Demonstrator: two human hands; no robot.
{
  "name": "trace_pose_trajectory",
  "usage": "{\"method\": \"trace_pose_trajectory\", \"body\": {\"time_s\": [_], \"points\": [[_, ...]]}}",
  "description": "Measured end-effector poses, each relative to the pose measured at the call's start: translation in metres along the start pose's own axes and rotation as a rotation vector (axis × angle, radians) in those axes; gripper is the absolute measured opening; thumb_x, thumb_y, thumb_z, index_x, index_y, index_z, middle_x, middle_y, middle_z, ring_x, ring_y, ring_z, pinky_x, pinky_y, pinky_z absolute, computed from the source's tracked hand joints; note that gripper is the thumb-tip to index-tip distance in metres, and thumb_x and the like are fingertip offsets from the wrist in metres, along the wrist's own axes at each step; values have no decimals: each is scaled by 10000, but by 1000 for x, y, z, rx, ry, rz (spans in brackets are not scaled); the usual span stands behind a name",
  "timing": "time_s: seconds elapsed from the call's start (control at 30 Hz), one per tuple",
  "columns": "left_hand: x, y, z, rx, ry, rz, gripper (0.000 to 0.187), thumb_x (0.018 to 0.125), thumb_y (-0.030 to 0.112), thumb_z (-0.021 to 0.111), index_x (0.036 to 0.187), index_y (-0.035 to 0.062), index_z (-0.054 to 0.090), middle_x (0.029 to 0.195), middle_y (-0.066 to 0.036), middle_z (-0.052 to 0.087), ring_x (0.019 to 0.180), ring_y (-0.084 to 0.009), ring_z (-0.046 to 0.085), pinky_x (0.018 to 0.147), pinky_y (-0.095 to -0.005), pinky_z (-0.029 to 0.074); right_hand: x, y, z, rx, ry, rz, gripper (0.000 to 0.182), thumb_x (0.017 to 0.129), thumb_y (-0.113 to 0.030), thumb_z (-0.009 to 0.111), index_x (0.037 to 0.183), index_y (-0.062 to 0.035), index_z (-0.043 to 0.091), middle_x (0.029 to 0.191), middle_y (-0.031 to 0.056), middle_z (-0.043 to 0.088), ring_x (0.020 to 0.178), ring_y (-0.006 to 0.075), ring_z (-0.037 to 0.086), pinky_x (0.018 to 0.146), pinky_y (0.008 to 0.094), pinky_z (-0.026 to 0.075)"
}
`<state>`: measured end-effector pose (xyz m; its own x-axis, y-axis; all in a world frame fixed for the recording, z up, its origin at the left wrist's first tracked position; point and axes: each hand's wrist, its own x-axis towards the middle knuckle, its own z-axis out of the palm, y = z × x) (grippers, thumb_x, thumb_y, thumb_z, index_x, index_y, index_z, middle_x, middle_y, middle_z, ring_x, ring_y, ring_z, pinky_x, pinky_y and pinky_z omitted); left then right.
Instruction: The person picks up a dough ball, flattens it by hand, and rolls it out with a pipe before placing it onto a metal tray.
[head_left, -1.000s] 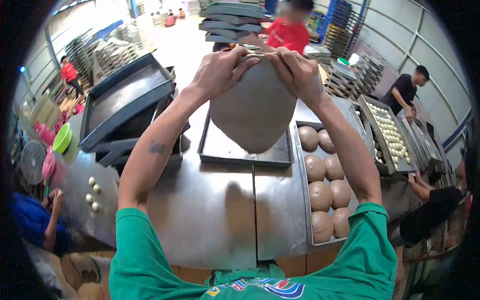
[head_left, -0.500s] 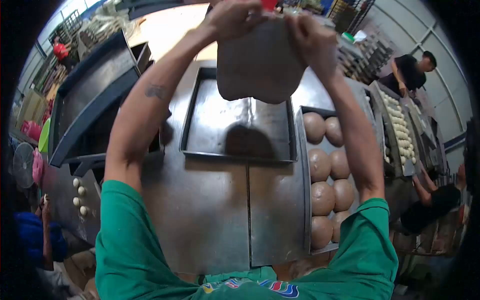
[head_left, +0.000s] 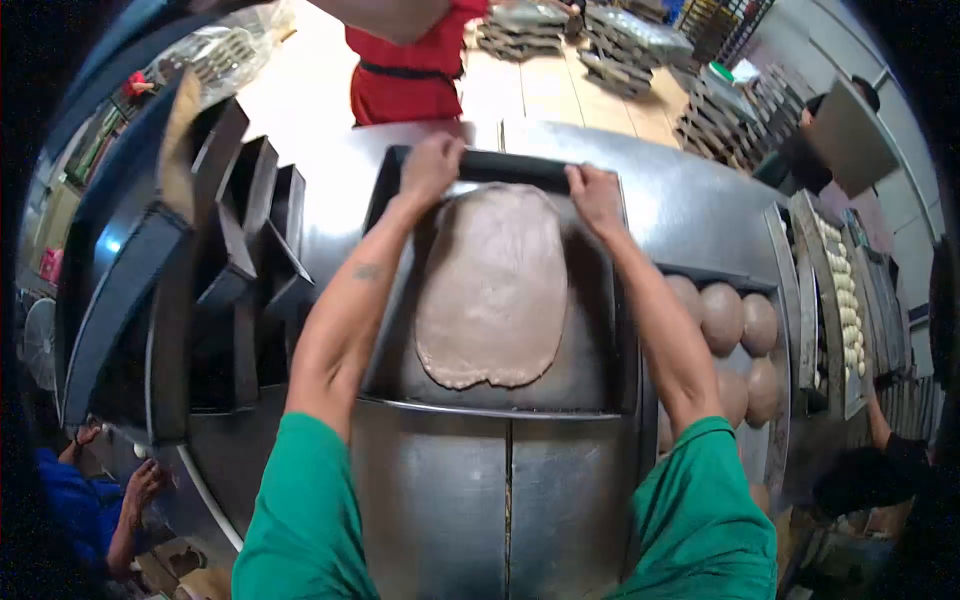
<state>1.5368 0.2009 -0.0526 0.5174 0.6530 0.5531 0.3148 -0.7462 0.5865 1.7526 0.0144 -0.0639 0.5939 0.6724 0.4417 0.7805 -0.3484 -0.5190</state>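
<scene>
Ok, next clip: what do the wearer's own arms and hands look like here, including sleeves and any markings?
Both arms are bare from the upper arm down, under short green sleeves. The left forearm bears a small dark tattoo. The left hand and right hand are bare: no gloves, and no rings, watch or bracelets show. Nothing is written on the sleeves as far as can be seen.

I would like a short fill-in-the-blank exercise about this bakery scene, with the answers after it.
1. The flat dough sheet lies in a metal ____.
2. Both the left hand and the right hand touch the sheet's ____ end.
3. The round dough balls sit to the person's ____.

Answers: tray; far; right
</scene>
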Motion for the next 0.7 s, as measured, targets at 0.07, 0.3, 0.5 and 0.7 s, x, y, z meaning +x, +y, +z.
{"method": "trace_pose_trajectory", "body": {"time_s": [0.07, 0.3, 0.5, 0.7], "points": [[-12, 27, -32, -8, 58, -136, 370, 942, 327, 543, 919, -15, 682, 843, -190, 685, 765, -282, 663, 730, -357, 497, -22, -10, -45, -8, 32, -92, 314, 902, -297, 592, 820, -7, 681, 688, 222, 633, 621, 403, 626, 581, 450, 489], [-101, 113, -84, -535, -203, -251, 249, 949, 230, 590, 903, 1, 676, 657, 4, 594, 544, -43, 470, 479, -220, 367, -201, 27, -249, 173, 261, 342, 271, 919, -258, 634, 848, -1, 679, 641, 4, 601, 556, 61, 552, 506, 237, 443], [-245, 199, -66, -835, -619, -440, 204, 955, 199, 597, 903, 15, 666, 633, 4, 596, 492, -24, 446, 453, -197, 326, -422, 120, -454, -116, 485, 871, 265, 868, -262, 674, 844, 2, 678, 637, 36, 620, 585, 89, 578, 573, 263, 473], [-390, 335, -57, -845, -1112, -531, 205, 941, 228, 617, 909, 32, 666, 743, -13, 647, 599, -49, 506, 538, -196, 400, -517, 163, -503, -189, 380, 982, 204, 760, -202, 674, 873, -34, 694, 773, 107, 699, 720, 181, 650, 712, 324, 509]]}}
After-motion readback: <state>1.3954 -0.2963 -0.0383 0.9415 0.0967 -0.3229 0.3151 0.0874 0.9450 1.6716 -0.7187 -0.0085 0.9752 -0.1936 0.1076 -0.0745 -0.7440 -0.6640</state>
